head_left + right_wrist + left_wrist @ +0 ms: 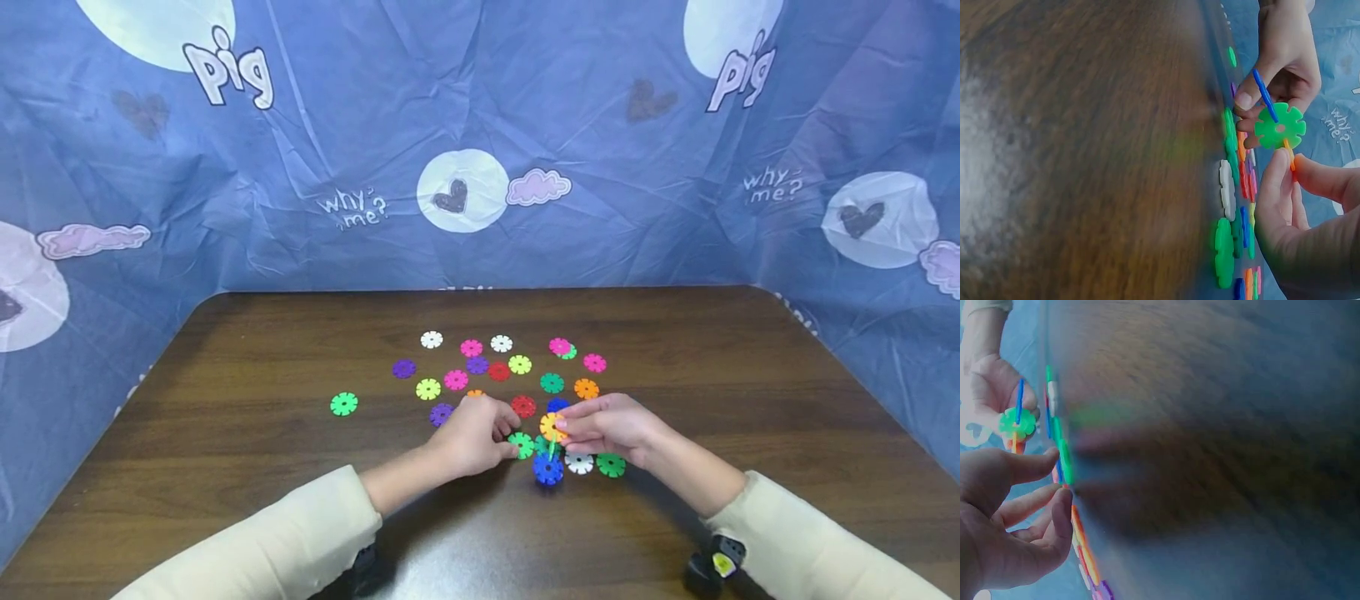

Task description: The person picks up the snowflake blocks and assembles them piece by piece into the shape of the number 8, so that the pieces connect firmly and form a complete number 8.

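Note:
My right hand (617,427) pinches an orange notched plastic disc (550,427) between thumb and fingers. Slotted into it is a green disc (1280,125), and a blue disc (548,469) is fixed to the green one's opposite side. This joined piece is held up off the table. My left hand (474,435) is low over the tabletop, its thumb and fingers bent but apart. Its thumb tip comes right to the edge of a loose green disc (521,445). Close by lie a white disc (579,463) and another green disc (611,465).
Several more notched discs are spread over the brown table (247,467), among them a red disc (523,406), a pink disc (595,362) and a purple disc (403,369). A lone green disc (344,404) lies farther left. Behind the table hangs a blue printed cloth (615,225).

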`<state>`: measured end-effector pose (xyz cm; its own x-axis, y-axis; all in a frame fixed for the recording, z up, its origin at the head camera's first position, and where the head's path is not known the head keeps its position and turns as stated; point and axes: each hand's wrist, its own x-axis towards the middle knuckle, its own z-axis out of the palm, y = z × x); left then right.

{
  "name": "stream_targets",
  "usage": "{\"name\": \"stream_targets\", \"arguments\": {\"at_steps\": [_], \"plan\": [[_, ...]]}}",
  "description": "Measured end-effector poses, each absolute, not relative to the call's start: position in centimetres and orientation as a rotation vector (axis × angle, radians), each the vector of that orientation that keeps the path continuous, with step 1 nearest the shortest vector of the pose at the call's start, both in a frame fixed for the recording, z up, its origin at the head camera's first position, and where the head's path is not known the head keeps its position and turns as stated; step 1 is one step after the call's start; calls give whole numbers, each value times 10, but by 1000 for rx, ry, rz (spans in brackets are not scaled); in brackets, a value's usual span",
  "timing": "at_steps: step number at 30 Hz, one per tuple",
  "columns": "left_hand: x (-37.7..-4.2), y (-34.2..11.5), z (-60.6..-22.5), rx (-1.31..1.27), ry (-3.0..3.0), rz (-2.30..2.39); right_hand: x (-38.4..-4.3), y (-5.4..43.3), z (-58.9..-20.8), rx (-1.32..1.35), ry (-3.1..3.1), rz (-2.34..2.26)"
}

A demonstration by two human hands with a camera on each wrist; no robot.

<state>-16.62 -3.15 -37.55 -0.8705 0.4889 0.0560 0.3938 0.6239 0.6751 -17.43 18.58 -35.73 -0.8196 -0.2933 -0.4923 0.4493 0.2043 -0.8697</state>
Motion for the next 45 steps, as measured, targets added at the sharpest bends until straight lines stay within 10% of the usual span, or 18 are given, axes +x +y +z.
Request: {"name": "stream_targets", "arguments": {"at_steps": [45], "plan": [[-186,-87,-363,722,2834,1369,-198,122,-356,73,1909,-1631]]}}
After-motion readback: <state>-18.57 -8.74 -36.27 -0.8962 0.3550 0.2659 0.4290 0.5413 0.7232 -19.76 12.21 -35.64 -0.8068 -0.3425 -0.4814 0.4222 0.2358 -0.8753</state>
